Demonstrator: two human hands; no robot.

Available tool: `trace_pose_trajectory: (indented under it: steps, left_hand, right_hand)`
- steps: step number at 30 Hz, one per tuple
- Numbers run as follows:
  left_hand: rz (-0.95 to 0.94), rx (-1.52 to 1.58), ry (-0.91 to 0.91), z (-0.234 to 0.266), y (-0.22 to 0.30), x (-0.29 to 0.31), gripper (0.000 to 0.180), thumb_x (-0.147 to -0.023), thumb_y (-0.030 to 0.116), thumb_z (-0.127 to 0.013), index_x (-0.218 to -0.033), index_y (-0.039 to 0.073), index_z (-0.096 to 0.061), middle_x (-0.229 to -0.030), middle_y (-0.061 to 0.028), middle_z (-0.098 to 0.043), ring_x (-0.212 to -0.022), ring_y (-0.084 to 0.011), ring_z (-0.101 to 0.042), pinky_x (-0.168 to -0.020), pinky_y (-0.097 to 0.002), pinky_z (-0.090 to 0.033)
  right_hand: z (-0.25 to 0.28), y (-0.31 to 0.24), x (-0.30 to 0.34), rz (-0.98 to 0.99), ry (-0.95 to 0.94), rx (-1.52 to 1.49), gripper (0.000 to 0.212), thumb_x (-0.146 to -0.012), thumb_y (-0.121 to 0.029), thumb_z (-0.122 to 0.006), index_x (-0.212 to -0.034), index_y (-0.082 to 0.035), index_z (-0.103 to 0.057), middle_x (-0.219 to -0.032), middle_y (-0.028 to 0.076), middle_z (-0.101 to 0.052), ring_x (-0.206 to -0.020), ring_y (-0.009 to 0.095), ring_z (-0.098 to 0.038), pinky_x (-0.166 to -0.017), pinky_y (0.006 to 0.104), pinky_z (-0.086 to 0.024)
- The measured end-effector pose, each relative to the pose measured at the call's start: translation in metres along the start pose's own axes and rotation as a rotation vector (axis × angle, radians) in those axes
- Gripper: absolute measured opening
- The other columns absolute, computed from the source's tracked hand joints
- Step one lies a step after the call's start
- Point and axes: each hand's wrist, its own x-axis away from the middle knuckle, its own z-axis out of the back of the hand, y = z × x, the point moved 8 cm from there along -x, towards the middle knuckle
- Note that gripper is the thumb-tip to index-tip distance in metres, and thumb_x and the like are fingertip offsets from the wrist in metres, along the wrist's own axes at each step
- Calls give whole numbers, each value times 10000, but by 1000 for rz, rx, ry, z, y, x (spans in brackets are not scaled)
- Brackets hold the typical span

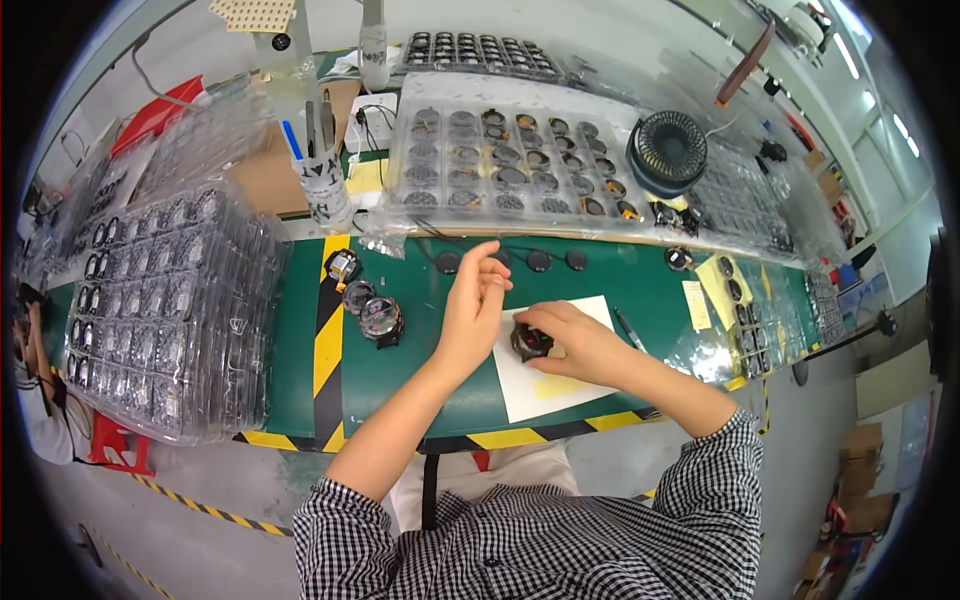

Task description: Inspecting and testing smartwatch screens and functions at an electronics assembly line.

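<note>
Nearest, the checked sleeves (350, 535) lead to two bare forearms that reach over a green tabletop (450, 405), its front edge marked with yellow-and-black tape (505, 438). The right hand (572, 340) holds a dark round piece (530, 343), thumb and fingers closed around its rim, above a white sheet (520, 398); it looks like a watch body, though at this size I can't be sure, nor whether it touches the paper. The left hand (472, 310) is raised at the sheet's left side, fingers loosely bent and somewhat apart. A pen (630, 330) lies just right of the sheet. To the left, a few round parts (380, 318) sit close together near the striped tape, with a tall stack of clear trays (170, 320) farther left. Beyond the hands, dark discs (538, 261) lie in a row. Behind them stand a cup (325, 190) of pens and tools, a large clear tray (478, 143) of round parts, and a black fan (667, 152). Farthest back on the bench is another filled tray (480, 52).
</note>
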Motion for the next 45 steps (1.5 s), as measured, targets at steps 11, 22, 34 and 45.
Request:
trace_pose_trajectory:
  steps: [11,22,34,45]
  left_hand:
    - [686,630,-204,-27,-36,18,498,-1027,418,-363,-1315,14,-408,-1041,-159,-581,-719,-270,-678,-527,-340,-553]
    - [586,360,-19,-13,-29,11,294,-962,77,-493,-1255,84,-471,-941,-64,-579,-507,-77,-468,-412,-216,-314]
    - [530,289,4,-14,-21,8,301,-959,162,-388,-1204,47,-520,-886,-83,-591,-489,-154,-512,-405,-252,-376]
    - [436,238,-10,-19,-10,10,175,-977,97,-521,-1143,46,-542,-903,-72,-598,-491,-69,-484,-393,-201,-324]
  right_hand:
    - [25,46,-21,-119,431,-494,668,-735,-112,-827,-1299,-30,-479,-1164,105,-586,-1100,223,-595,-925,345,-495]
    - [-9,104,-8,-316,509,-1525,400,-1006,-171,-428,-1384,-40,-417,-1286,177,-562,-993,303,-664,-779,345,-571]
    - [-12,95,-4,-341,503,-1481,268,-1009,-199,-395,-1186,-47,-526,-1054,149,-647,-643,200,-623,-511,279,-471]
    - [-9,82,-4,-317,510,-1243,162,-996,-162,-498,-1107,-52,-539,-940,83,-666,-554,113,-590,-457,218,-429]
